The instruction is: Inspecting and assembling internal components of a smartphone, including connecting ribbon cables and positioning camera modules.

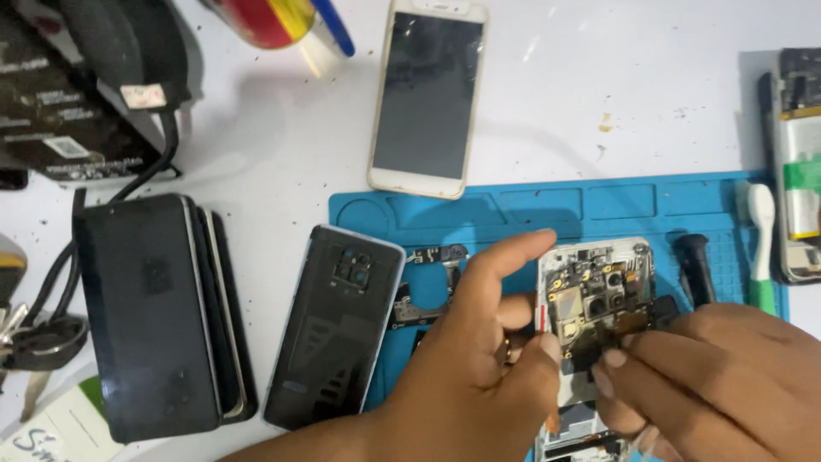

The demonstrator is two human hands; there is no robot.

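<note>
An opened phone (594,295) with its circuit board and camera modules bare lies on the blue work mat (530,210). My left hand (470,376) holds the phone's left edge, thumb and forefinger pinching at the board. My right hand (727,376) grips the phone's lower right side, fingertips touching the board's lower edge. A dark back cover (333,325) with a camera cutout lies just left of my left hand, half on the mat. Small loose phone parts (428,282) sit on the mat between the cover and the phone.
A white-framed phone (428,94) lies face up beyond the mat. A stack of dark phones (158,316) sits at left, near keys (34,342) and black cables. A black-handled tool (697,265), a white and green brush (761,248) and another opened phone (795,162) lie at right.
</note>
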